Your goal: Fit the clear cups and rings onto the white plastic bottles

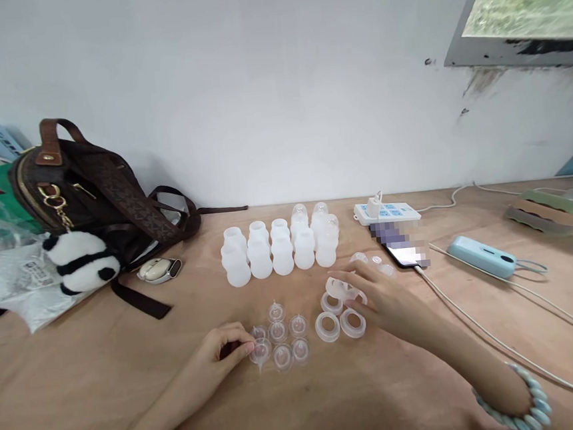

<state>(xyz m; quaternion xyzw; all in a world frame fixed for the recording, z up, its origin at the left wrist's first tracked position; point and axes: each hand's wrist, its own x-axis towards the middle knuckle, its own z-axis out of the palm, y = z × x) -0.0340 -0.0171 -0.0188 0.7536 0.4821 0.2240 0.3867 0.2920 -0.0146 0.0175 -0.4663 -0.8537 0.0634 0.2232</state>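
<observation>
No text or label can be read.

Soft, even daylight fills the scene, brightest at the window (528,0) far up and right of the right hand (384,297). Shadows under both hands are faint. Edges bow and smear, and a pixelated patch sits just beyond the right hand.

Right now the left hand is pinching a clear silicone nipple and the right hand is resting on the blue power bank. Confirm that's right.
Not quite. The head view shows the right hand on a clear plastic ring near the other rings, not on the blue power bank, which lies apart, further right. The left hand does pinch a clear silicone nipple.
</observation>
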